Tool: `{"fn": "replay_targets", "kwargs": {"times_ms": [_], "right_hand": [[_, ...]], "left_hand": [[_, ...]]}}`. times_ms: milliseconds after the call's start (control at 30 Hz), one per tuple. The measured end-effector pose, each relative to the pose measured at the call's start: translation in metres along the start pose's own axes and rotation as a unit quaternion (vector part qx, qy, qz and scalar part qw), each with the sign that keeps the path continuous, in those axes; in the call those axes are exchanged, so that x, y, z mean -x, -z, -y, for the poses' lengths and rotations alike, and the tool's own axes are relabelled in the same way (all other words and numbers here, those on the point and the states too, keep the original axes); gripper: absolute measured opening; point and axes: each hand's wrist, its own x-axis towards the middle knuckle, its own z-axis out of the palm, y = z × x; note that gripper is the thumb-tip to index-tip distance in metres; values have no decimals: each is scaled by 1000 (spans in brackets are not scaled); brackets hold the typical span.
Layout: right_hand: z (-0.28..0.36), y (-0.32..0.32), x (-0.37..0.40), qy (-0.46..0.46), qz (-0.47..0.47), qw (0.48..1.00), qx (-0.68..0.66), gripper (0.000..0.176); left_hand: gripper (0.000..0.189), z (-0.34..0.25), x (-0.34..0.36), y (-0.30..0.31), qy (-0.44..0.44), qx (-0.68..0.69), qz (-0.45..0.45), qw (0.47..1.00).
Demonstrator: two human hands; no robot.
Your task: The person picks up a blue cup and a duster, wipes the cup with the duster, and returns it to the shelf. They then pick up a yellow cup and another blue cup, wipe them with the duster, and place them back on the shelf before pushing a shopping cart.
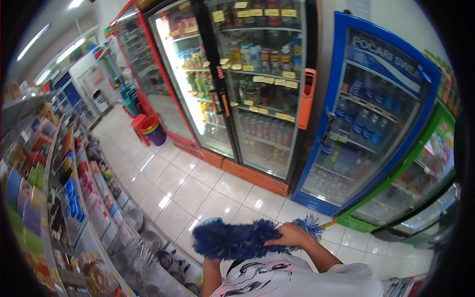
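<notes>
In the head view, holds a dark blue duster (232,240) up over the floor (217,193), in front of the white shirt (292,277). Grips it near its right end with the right hand (287,236), closed around it — with fingertips partly sunk in the fibres. Shows only the left forearm (213,278), below the duster; hides the left hand behind it, so cannot tell that grip. Past the right hand, shows a paler tuft (310,225) and a striped stick (328,224) near the green fridge (355,223); cannot tell whether joined to the same duster. Covers part of a pale blue thing (213,220) at the duster's far edge — too little showing to name. Along the lower edge of the shelf (22,110), can make out pans (152,241), but not the blurred goods higher up. Loses the green fridge's right side to the dark rim, and the last lettering on the blue fridge (312,202).
</notes>
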Motion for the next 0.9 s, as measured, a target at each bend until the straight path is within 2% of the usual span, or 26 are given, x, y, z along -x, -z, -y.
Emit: {"fn": "replay_targets", "kwargs": {"times_ms": [33, 67, 133, 167, 200, 267, 300, 367, 400, 433, 467, 500, 533, 567, 600, 633, 667, 700, 733, 800, 833, 867, 900], "right_hand": [[1, 1, 5, -22, 21, 1000, 0, 73], [1, 3, 9, -35, 12, 999, -3, 73], [-3, 5, 18, -100, -54, 993, -44, 76], [-16, 0, 18, -158, -86, 983, -33, 74], [-16, -5, 24, -137, -224, 959, -110, 72], [-15, 0, 42, -246, -255, 927, -125, 71], [-19, -3, 53, -258, -262, 921, -125, 71], [-31, -26, 78, -221, -261, 921, -188, 70], [-33, -32, 91, -209, -213, 941, -160, 70], [-29, -37, 107, -205, -198, 947, -145, 70], [-15, -32, 122, -202, -185, 953, -129, 69], [-20, -40, 130, -211, -195, 948, -135, 69], [-27, -51, 143, -224, -237, 941, -85, 67], [-33, -58, 155, -238, -275, 931, -33, 65], [-32, -54, 169, -293, -301, 906, -52, 62], [-35, -52, 179, -348, -334, 871, -88, 60], [-38, -50, 188, -399, -364, 833, -121, 58], [-41, -50, 195, -372, -450, 807, -85, 54], [-44, -49, 202, -371, -452, 807, -82, 54], [-48, -47, 213, -342, -454, 790, -227, 53], [-50, -51, 212, -297, -478, 793, -233, 54], [-38, -35, 220, -397, -336, 835, -178, 59], [-50, -43, 219, -341, -326, 875, -109, 62]], "left_hand": [[45, 4, -6, 1, 15, 0, 9, 1000], [44, 7, -11, -6, 18, -55, 2, 998], [43, 16, -18, -20, 21, -162, -14, 987], [48, 18, -20, -29, 98, -52, -114, 987], [59, 19, -22, -28, 160, -111, -131, 972], [61, 28, -28, -34, 209, -128, -68, 967], [59, 34, -30, -35, 232, -149, -55, 960], [59, 51, -28, -37, 262, -119, -53, 956], [59, 61, -29, -36, 279, -90, -58, 954], [55, 82, -36, -10, 260, -13, 29, 965], [52, 92, -26, -4, 179, -106, 195, 958], [53, 114, -30, 25, 249, -5, 159, 955], [53, 137, -37, 48, 316, 94, 118, 937], [55, 145, -31, 27, 334, -14, 97, 938], [56, 143, -23, -13, 345, -121, 76, 927], [58, 134, -17, -54, 417, -94, 13, 904], [58, 137, -21, -52, 464, -128, 27, 876], [58, 144, -20, -54, 466, -131, 36, 874], [58, 151, -21, -58, 463, -136, 46, 874], [58, 160, -23, -73, 448, -170, 47, 877], [58, 166, -23, -83, 435, -206, 46, 875], [60, 170, -22, -99, 425, -214, 22, 879], [61, 193, -34, -71, 285, -386, 207, 853]]}}
